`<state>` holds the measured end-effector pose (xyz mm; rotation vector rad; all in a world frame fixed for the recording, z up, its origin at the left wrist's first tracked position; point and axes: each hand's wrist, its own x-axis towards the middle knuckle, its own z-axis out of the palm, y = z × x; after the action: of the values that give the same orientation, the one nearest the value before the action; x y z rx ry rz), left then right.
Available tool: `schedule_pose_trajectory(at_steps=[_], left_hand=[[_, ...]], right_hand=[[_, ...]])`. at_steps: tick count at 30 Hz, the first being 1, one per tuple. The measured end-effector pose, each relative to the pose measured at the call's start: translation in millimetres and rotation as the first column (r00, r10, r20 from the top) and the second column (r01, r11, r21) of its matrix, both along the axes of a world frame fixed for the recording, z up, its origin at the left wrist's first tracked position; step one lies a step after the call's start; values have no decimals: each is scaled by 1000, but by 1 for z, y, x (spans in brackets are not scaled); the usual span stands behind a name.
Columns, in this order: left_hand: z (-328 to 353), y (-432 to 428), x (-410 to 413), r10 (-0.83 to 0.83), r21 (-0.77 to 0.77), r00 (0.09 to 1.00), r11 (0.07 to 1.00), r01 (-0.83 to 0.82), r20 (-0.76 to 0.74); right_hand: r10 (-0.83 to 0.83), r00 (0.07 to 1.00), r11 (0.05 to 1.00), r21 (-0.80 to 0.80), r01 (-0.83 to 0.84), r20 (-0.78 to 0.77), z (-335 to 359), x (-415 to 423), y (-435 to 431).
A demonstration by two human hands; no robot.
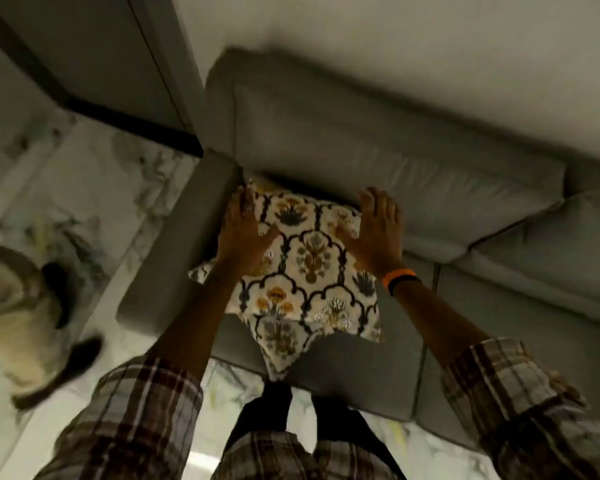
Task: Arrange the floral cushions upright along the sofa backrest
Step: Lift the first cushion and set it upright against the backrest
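Observation:
A cream floral cushion (309, 268) with black arches and yellow flowers leans against the grey sofa backrest (378, 147) at the sofa's left end, beside the armrest (174, 258). My left hand (246, 233) lies flat on the cushion's upper left part. On its upper right edge rests my right hand (378, 233), which wears an orange and black wristband. Both hands press on the cushion with fingers extended. A second floral cushion's corner (278, 351) pokes out below the first and hangs over the seat's front edge.
The grey sofa seat (499, 306) extends to the right, with a second back cushion (551, 244) there. A white wall rises behind the sofa. Left of the armrest is marble floor (94, 188), where a blurred cream and dark animal (25, 306) stands.

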<state>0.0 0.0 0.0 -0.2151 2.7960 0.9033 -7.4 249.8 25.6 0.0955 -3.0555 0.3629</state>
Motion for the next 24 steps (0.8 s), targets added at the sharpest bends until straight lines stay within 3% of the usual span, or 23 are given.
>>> schedule_pose_trajectory(at_steps=[4, 7, 9, 12, 15, 18, 21, 24], left_hand=[[-48, 3, 2, 135, 83, 966, 984, -157, 219], [-72, 6, -5, 235, 175, 926, 940, -294, 296], [-85, 7, -10, 308, 219, 875, 887, -406, 374], [-94, 14, -10, 378, 285, 816, 802, -525, 437], [-86, 31, -5, 430, 281, 822, 792, -542, 374], [-63, 63, 8, 424, 290, 876, 829, -478, 231], [-43, 110, 22, 340, 270, 936, 897, -350, 84], [-34, 171, 28, 196, 318, 979, 933, -170, -52]], right_hand=[[-147, 973, 984, -76, 163, 179, -61, 16, 18], [-224, 935, 941, -190, 281, 274, -97, 19, 26], [-284, 879, 835, -352, 423, 383, -112, 19, 26], [-305, 774, 586, -531, 612, 555, -123, 23, 24], [-328, 728, 403, -608, 684, 602, -126, 31, 35], [-368, 751, 227, -730, 645, 549, -118, 54, 53], [-461, 729, 83, -793, 604, 507, -111, 88, 90], [-538, 651, -77, -801, 594, 535, -106, 125, 141]])
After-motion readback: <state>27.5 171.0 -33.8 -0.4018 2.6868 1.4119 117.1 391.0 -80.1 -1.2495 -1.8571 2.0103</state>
